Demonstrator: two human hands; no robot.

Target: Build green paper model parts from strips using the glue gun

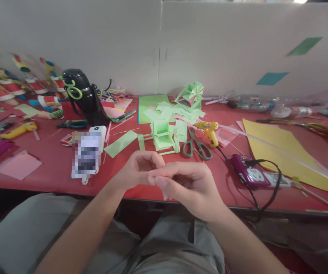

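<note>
My left hand [141,169] and my right hand [189,186] meet fingertip to fingertip above the table's front edge. Both are closed in a pinch, and whatever lies between the fingers, if anything, is hidden. Just beyond them stands a small light-green paper chair [164,137] with paper poles at its sides. Right of it lie grey-handled scissors [197,148], open, and a yellow glue gun [210,132]. A green paper strip [121,144] is on the left. Behind the chair, a green paper wheel-like model [191,95] rests near cut green paper pieces [160,112].
A black flask [82,95] and a phone [88,154] are on the left, with a pink paper square [20,165] farther left. On the right are a purple power strip [249,173] with cords, yellow paper sheets [289,154] and plastic bottles [289,111]. A white partition [109,42] stands behind.
</note>
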